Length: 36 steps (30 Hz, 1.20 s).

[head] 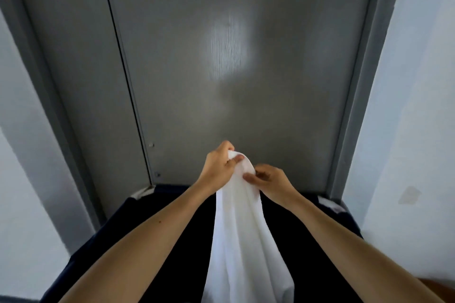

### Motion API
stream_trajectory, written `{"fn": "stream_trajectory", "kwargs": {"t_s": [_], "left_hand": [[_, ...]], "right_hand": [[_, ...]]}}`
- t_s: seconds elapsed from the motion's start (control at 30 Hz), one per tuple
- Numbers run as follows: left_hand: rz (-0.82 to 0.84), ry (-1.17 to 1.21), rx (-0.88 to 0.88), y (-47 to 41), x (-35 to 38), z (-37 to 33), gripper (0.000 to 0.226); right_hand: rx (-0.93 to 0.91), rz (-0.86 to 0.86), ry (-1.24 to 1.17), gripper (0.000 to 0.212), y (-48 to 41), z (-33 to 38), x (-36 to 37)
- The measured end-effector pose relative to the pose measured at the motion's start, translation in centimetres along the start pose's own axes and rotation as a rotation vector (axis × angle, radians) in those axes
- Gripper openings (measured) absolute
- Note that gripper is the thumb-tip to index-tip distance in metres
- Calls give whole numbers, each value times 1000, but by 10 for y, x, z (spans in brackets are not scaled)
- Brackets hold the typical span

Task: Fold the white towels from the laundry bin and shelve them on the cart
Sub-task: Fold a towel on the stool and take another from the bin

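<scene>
A person's two bare arms reach out over a dark navy fabric laundry bin [103, 224]. Both hands hold up one soft white cloth towel [236, 233], which hangs unfolded down into the bin's mouth. The left hand [218, 167] has its fingers curled round the bunched top edge, and the right hand [269, 183] pinches the edge just beside it. Folding looks barely begun: no fold is visible, and neither a cart nor any stacked towels are in view. A flat grey door [221, 56] stands just behind the bin, with pale walls [413, 81] on either side
</scene>
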<state>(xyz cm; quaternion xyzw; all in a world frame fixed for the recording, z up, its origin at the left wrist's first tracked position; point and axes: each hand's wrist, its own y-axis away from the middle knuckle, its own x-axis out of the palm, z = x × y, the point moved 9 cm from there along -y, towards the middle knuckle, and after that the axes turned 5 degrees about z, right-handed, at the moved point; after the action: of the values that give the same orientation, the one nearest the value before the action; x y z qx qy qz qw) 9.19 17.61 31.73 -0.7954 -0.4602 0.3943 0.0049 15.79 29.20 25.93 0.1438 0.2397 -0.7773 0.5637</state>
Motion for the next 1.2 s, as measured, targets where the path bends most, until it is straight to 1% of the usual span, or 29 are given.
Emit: {"fn": "stream_trajectory", "kwargs": {"t_s": [0.07, 0.13, 0.23, 0.3, 0.33, 0.4, 0.47, 0.5, 0.57, 0.6, 0.63, 0.7, 0.73, 0.83, 0.93, 1.0, 1.07, 1.13, 1.2], "left_hand": [[-97, 62, 9, -19, -23, -15, 15], [-141, 79, 50, -33, -36, -32, 17], [-194, 92, 108, -48, -53, -52, 18], [-235, 110, 129, -53, -65, -59, 19], [-259, 114, 136, -55, -72, -62, 19], [-301, 122, 142, -58, -83, -65, 19], [-324, 149, 123, -61, -92, -62, 18], [-319, 180, 118, -62, -94, -61, 18], [-260, 215, 144, -63, -91, -60, 24], [-210, 170, 168, -61, -88, -63, 26], [-153, 75, 197, -58, -82, -68, 25], [-54, -109, 273, -51, -70, -77, 23], [-18, -151, 308, -47, -65, -79, 24], [72, -180, 321, -41, -56, -69, 28], [196, -287, 295, -36, -46, -57, 34], [254, -364, 283, -31, -41, -55, 31], [292, -393, 271, -26, -36, -52, 30], [311, -398, 252, -20, -32, -49, 30], [321, -368, 240, -17, -30, -45, 30]], "right_hand": [[-59, -7, 36, 29, -14, 19, -10], [-118, -44, 131, 24, -24, 40, -20], [-214, -152, 350, 35, -33, 65, -32], [-273, -213, 407, 35, -32, 78, -36], [-295, -209, 400, 36, -32, 83, -35], [-296, -132, 390, 43, -31, 88, -26], [-256, -38, 462, 40, -29, 82, -16], [-248, -39, 509, 37, -27, 78, -15], [-284, -150, 552, 30, -19, 79, -24], [-346, -213, 554, 28, -16, 85, -28], [-423, -248, 553, 25, -12, 93, -29], [-524, -240, 532, 20, -9, 107, -24], [-532, -226, 508, 20, -9, 109, -22], [-485, -169, 447, 28, -9, 97, -18], [-434, -76, 345, 21, -8, 83, -14], [-326, -57, 272, 17, -12, 73, -16], [-158, 15, 249, 26, -15, 54, -12], [-70, 89, 122, 23, -11, 39, -1], [-61, 60, -50, 19, -4, 37, 4]]}}
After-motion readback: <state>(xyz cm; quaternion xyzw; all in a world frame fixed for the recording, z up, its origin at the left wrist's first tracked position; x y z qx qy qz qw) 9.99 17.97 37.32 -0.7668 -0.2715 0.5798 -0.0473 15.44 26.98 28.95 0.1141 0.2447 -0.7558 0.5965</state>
